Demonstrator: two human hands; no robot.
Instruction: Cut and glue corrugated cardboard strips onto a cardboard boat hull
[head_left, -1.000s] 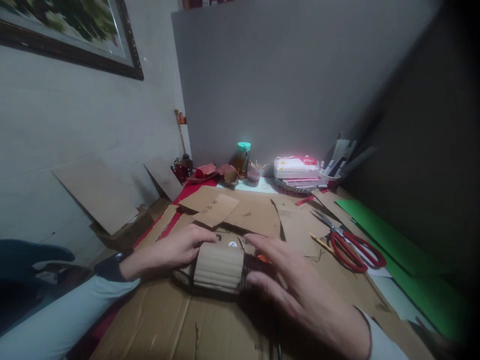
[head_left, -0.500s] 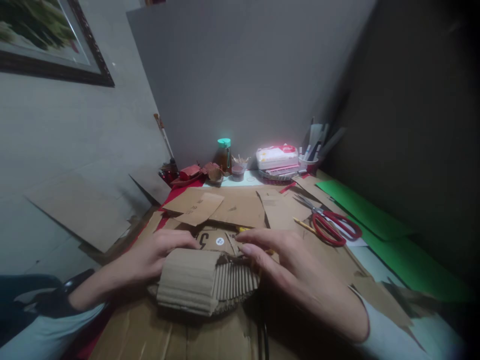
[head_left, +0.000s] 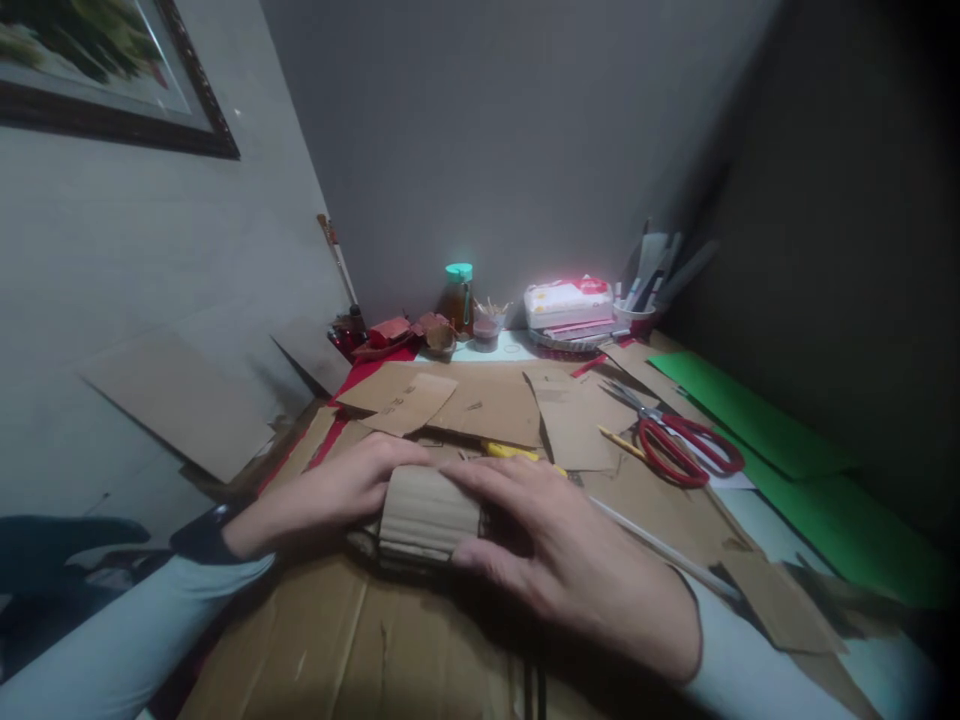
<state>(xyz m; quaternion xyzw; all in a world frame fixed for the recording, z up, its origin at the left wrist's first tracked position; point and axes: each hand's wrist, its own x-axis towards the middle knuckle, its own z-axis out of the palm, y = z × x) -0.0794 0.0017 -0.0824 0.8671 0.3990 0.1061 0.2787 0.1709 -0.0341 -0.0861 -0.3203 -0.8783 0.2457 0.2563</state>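
Observation:
Between my hands, above a large cardboard sheet (head_left: 337, 640), is a cardboard piece with a curved, ridged strip (head_left: 429, 515) on its near side. My left hand (head_left: 360, 480) grips it from the left, the fingers going behind it. From the right my right hand (head_left: 547, 530) closes over it, thumb at the front and fingers along the top. My right hand covers much of the piece's right part. Just behind lies a yellow tool (head_left: 514, 452), partly hidden by my fingers.
Red-handled scissors (head_left: 675, 450) and a pencil (head_left: 621, 442) lie to the right, near green sheets (head_left: 757, 420). Flat cardboard pieces (head_left: 487, 400) cover the middle. At the back stand a bottle (head_left: 459, 300), a tissue pack (head_left: 570, 302) and a cup of pens (head_left: 636, 315).
My right hand has moved left and over the ridged part of the cardboard piece, hiding it. The printed face behind the strip no longer shows. The view has shifted slightly.

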